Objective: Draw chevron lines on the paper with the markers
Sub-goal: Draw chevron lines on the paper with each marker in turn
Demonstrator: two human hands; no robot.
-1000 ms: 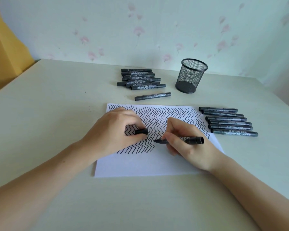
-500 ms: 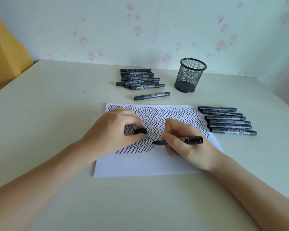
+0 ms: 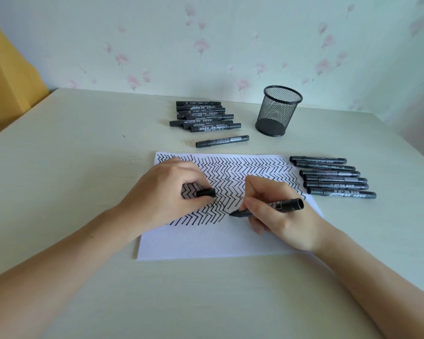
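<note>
A white sheet of paper (image 3: 206, 243) lies on the table, its upper two thirds covered with black chevron lines. My right hand (image 3: 277, 214) grips an uncapped black marker (image 3: 287, 206), tip pointing left and touching the paper at the right end of the lowest chevron row. My left hand (image 3: 162, 196) rests on the paper's left part and pinches the marker's black cap (image 3: 206, 192) between thumb and fingers. The lower strip of the paper is blank.
A pile of several black markers (image 3: 203, 116) lies at the back, with a single marker (image 3: 222, 141) just in front of it. A black mesh pen cup (image 3: 278, 110) stands at the back right. Several more markers (image 3: 333, 177) lie in a row right of the paper.
The marker tip has shifted slightly left and down along the lowest row. My left hand and the cap have stayed in place.
</note>
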